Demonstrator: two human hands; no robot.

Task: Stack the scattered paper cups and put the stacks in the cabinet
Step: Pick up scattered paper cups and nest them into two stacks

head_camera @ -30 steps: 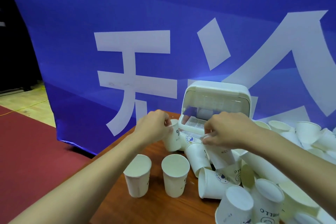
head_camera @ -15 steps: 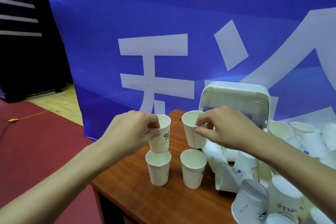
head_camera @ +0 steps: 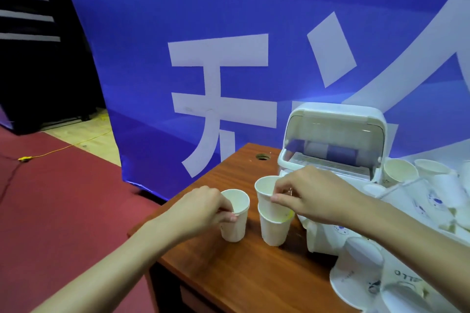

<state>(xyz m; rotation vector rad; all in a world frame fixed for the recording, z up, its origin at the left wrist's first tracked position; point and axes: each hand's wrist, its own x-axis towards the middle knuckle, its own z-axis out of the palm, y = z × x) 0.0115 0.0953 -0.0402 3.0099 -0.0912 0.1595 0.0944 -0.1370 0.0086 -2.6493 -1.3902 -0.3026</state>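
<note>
**White paper cups held in both hands at the table corner**

White was the colour of every cup. The left hand (head_camera: pixel 201 211) gripped the left cup (head_camera: pixel 237 226) at its rim, the thumb on the near edge and the other fingers curled around the side. This cup stood upright on the wooden table (head_camera: pixel 229 274); whether a second cup sat inside it could not be told.

Just to the right of it, the right hand (head_camera: pixel 312 198) pinched the rim of the upper cup (head_camera: pixel 265 187) between thumb and fingers. The upper cup was partly inside the lower cup (head_camera: pixel 273 230), tilted a little, with much of its wall showing above the lower rim. The lower cup stood on the table, near the left cup but apart from it.

Beyond the right hand stood the white plastic cabinet (head_camera: pixel 335 114) with its clear lid raised. To the right of that hand and under its forearm lay the loose cups (head_camera: pixel 432 185), many of them on their sides or upside down, some with printing.

Behind both hands hung a blue banner (head_camera: pixel 229 20) with large white signs. To the left of the left arm was a red carpet (head_camera: pixel 50 211), and a yellow cable (head_camera: pixel 58 151) lay on the floor farther back.
</note>
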